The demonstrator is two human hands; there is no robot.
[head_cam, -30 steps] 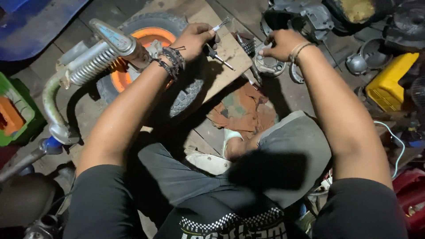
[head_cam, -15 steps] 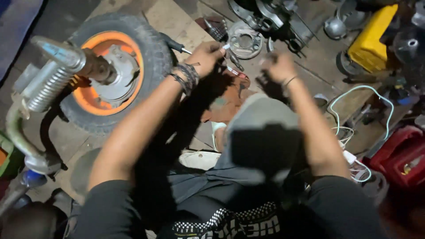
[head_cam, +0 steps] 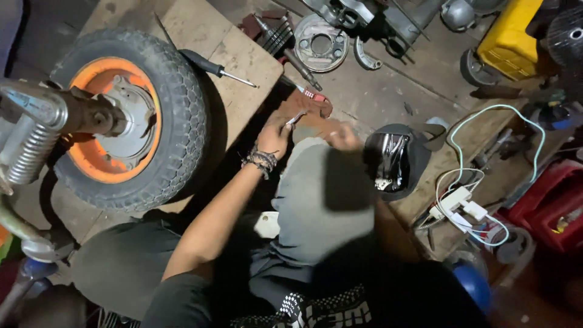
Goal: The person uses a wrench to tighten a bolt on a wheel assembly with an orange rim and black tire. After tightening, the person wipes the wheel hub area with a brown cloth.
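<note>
My left hand [head_cam: 274, 137], with beaded bracelets on the wrist, pinches a small thin metal piece [head_cam: 296, 118] just above my grey-trousered knee [head_cam: 322, 194]. My right hand [head_cam: 344, 138] is blurred and sits close beside it, half hidden by the knee; I cannot see what it holds. Both hands hover over a rusty brown plate [head_cam: 310, 106] on the floor. A small wheel with a black tyre and an orange rim [head_cam: 121, 118] stands to the left on a wooden board [head_cam: 243, 54].
A screwdriver [head_cam: 215, 65] lies on the board. A round brake plate [head_cam: 320, 44] and curved shoe [head_cam: 366, 58] lie farther off. A black bowl of tools [head_cam: 392, 161], white cables [head_cam: 464, 203], a yellow container [head_cam: 507, 33] and a red box [head_cam: 552, 203] are on the right. A coil spring [head_cam: 27, 152] is at the left.
Both hands have drawn back from the brake parts toward my knee, and the view has tilted down. The left hand now pinches a small metal piece.
</note>
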